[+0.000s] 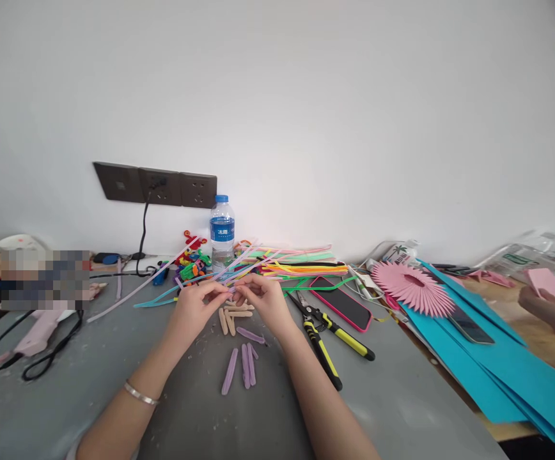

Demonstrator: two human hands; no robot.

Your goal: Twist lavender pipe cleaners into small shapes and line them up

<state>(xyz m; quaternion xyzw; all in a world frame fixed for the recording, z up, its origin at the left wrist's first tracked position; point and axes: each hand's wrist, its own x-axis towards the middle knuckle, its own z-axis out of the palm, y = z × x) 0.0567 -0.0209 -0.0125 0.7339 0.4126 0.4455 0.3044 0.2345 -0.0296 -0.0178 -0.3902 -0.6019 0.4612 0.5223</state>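
Observation:
My left hand (206,299) and my right hand (259,299) meet over the middle of the grey table, both closed in a pinch. Between their fingertips is a light purple pipe cleaner (232,291), partly hidden by the fingers. Just below lie several short beige pieces (230,322). Nearer to me are short light purple pieces (229,372), apparently folded pipe cleaners. Behind my hands spreads a pile of long pipe cleaners (301,268) in many colours. Pliers-like cutters (323,326) with yellow and black handles lie to the right of my right forearm.
A water bottle (222,231) stands by the wall near colourful small figures (194,262). Right are a pink-edged phone (344,305), blue sheets (488,364), a pink pleated disc (412,289) and another person's hand (548,313) with pink paper. A corded pink tool (40,332) lies left.

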